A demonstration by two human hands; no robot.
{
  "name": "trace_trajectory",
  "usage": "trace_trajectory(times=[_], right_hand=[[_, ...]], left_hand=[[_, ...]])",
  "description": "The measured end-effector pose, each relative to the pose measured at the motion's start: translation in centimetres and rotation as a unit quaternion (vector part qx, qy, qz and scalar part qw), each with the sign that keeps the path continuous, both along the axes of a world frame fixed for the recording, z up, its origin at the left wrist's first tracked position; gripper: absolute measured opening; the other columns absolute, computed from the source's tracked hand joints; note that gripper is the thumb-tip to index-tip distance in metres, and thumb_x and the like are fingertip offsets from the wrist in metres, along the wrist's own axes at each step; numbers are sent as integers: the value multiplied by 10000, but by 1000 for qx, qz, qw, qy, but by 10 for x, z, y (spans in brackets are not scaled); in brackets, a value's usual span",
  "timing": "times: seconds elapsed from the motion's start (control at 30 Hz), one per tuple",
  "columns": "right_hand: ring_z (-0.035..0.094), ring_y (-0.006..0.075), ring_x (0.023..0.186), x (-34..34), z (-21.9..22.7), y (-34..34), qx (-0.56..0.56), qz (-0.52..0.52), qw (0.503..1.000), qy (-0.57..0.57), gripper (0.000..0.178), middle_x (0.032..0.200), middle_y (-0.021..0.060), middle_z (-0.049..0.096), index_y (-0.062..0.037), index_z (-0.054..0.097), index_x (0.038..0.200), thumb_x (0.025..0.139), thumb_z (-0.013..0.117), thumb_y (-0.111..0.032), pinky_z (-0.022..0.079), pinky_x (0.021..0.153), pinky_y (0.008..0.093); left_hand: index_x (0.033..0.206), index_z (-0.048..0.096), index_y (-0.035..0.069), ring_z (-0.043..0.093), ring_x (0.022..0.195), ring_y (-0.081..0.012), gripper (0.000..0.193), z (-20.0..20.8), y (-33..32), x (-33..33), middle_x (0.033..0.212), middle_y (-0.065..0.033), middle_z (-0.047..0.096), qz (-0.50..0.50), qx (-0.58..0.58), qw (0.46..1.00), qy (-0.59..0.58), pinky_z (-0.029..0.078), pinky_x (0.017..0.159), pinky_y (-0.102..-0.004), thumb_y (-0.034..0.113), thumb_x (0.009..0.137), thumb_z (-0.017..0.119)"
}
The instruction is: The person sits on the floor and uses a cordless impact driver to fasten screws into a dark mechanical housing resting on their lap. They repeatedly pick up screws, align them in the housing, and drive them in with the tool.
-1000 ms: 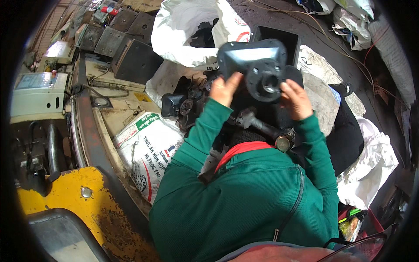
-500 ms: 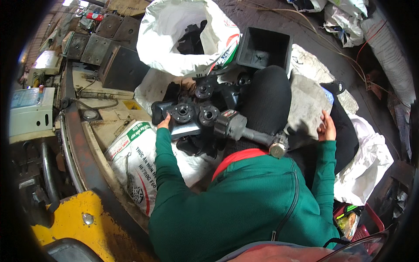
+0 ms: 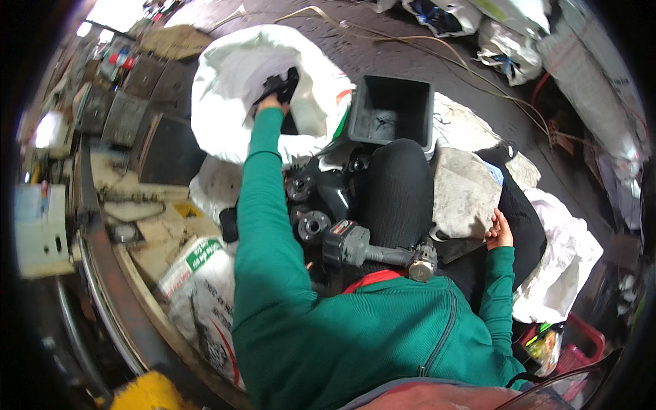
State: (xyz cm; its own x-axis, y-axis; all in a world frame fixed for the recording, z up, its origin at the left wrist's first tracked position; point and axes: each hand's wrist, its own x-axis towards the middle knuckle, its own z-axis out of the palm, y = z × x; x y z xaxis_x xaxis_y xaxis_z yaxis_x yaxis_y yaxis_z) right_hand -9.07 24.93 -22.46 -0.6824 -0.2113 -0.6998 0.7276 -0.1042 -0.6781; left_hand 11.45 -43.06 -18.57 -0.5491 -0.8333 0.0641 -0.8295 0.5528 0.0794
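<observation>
My left hand [image 3: 272, 104] is inside the tall white sack [image 3: 225, 130], up against dark black parts [image 3: 281, 83]; its fingers are hidden there, so their grip cannot be made out. Below that arm, black flanged parts [image 3: 314, 225] with round bolt-holed faces lie in a pile between the sack and my raised knee. Across my lap rests a dark grey cordless impact wrench [image 3: 352, 246], its round metal end to the right. Over my right thigh, palm up and with loosely bent fingers, my right hand [image 3: 500, 232] is open and holds nothing.
A black square bin [image 3: 389, 113] stands beside the sack. A grey cloth [image 3: 465, 195] lies over my leg. To the left runs a rusty metal machine edge [image 3: 113, 301]. Filled bags [image 3: 509, 51] and a cable [image 3: 471, 68] are at the far right, a red basket [image 3: 581, 342] at the near right.
My left hand has left the flanged part in the pile and reached forward into the white sack. My right hand stays open near my thigh. The view has shifted.
</observation>
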Motion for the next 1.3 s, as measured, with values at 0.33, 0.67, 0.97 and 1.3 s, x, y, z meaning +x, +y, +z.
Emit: trace_trajectory(times=[0.33,0.67,0.97,1.3], right_hand=[[346,52,543,5,10,-8,11,-5,1000,11,349,983,4,560,-102,598,1161,886,584,-317,368,527,231],[422,66,478,-65,116,114,174,-349,787,478,269,624,-15,471,5,663,895,927,544,-235,353,435,223],[643,354,827,-52,-6,270,545,-142,810,167,385,890,222,667,-15,695,884,744,622,-366,497,773,422],[599,347,1018,-52,-65,249,624,33,762,170,408,1151,196,601,-100,611,1146,841,483,-339,484,854,437]], left_hand=[[1196,552,52,587,1067,-341,439,-103,-4,-30,1146,-203,598,-3,69,987,-142,484,888,-426,277,821,593],[1210,545,53,572,1086,-353,452,-81,-23,-49,1154,-211,593,-90,49,991,-81,462,907,-449,278,820,591],[1223,539,54,558,1102,-363,464,-7,-12,-74,1161,-218,588,-103,30,982,153,441,925,-470,278,820,590],[1151,588,83,550,662,-140,339,54,299,-201,891,-13,611,-321,610,717,102,499,584,-324,305,895,569]])
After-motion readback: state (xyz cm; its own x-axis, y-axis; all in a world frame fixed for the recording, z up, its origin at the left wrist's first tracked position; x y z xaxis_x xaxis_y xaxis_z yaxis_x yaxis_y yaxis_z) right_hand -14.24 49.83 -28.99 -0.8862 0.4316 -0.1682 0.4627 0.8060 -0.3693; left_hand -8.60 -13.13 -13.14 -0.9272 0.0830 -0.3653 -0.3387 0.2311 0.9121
